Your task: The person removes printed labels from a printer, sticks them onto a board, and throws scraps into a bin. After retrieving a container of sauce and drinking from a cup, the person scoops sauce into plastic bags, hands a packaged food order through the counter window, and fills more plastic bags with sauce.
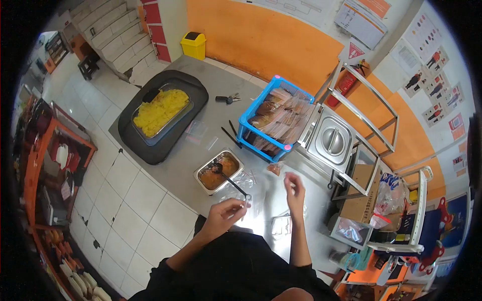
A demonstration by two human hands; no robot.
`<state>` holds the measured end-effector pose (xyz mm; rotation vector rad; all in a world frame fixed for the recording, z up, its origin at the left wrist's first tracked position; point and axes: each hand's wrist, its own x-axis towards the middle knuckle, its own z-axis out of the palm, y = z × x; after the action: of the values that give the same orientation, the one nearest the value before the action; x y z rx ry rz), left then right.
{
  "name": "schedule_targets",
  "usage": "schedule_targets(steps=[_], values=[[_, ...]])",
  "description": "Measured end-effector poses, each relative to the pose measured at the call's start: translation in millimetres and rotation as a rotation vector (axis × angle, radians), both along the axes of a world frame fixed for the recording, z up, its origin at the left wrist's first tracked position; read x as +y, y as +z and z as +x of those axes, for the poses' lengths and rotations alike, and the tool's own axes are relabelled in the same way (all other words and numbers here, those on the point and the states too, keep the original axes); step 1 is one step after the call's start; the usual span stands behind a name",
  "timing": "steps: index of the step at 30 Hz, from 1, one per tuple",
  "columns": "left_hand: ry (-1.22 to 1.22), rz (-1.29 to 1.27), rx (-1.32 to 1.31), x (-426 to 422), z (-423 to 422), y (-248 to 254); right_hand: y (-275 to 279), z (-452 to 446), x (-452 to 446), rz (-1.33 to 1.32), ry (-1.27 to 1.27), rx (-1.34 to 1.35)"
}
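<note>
A metal pan (201,181) of orange-brown sauce stands on the steel table (201,148), a black ladle (232,183) leaning in it. My left hand (227,216) is at the end of the ladle's handle, fingers curled together; a small clear thing shows at the fingertips, too small to name. Clear plastic bags (240,186) lie beside the pan. Over the table to the right, my right hand (295,188) is raised with thumb and fingers apart, holding nothing visible. Just beyond it lies a small filled bag (274,168).
A blue crate (242,120) holds many packed bags. Yellow food (159,111) fills a tray on a black platter (197,90) at the back left. Keys (228,99) and black sticks (231,133) lie between. A lidded steel container (332,140) and metal frame stand right.
</note>
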<state>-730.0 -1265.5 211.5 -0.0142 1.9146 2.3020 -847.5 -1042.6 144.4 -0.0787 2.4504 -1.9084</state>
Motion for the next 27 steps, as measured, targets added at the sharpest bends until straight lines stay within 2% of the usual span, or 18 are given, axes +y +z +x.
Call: schedule_targets(steps=[2,5,8,10,11,13,16,17,20,22,24,25,26,27], values=[[0.011,0.007,-0.029,-9.7,-13.4,6.1,40.5,36.2,-32.6,-0.361,0.236,-0.182],[0.0,0.156,0.049,-22.6,-24.3,-14.4,57.5,57.6,-71.4,-0.608,0.313,-0.294],[-0.02,0.221,0.041,-44.0,-25.3,-10.7,41.1,52.6,-89.9,-0.483,0.243,-0.282],[0.071,0.381,-0.151,-61.7,-24.8,-9.7,55.9,51.8,-110.2,-0.489,0.177,-0.282],[0.069,0.375,-0.151,-70.7,-24.8,-9.4,57.7,51.9,-116.8,-0.442,0.179,-0.233],[0.071,0.168,-0.014,-88.7,-25.9,-9.2,62.6,52.6,-130.9,-0.395,0.175,-0.178],[0.082,0.159,-0.033,-115.0,-25.8,-12.4,55.8,53.4,-151.5,-0.413,0.155,-0.112],[0.075,0.156,-0.041,-123.7,-25.0,-15.8,49.9,52.9,-155.9,-0.301,0.14,-0.081],[0.053,0.14,-0.137,-145.9,-22.2,-28.2,50.1,56.9,-175.7,-0.205,0.141,-0.09],[0.039,0.277,-0.175,-155.6,-18.8,-34.2,41.7,60.8,-185.6,-0.15,0.109,-0.104],[0.045,0.258,-0.168,-162.7,-18.0,-40.6,52.3,69.2,-202.4,0.168,-0.186,0.273],[0.064,0.24,-0.153,-165.8,-17.3,-43.6,78.1,73.5,-212.0,0.648,-0.311,0.528],[0.051,0.239,-0.162,-168.4,-17.1,-46.6,77.7,78.8,-215.0,0.652,-0.322,0.517],[0.071,0.195,-0.161,-170.1,-17.1,-49.6,76.2,85.7,-217.0,0.601,-0.167,0.544]])
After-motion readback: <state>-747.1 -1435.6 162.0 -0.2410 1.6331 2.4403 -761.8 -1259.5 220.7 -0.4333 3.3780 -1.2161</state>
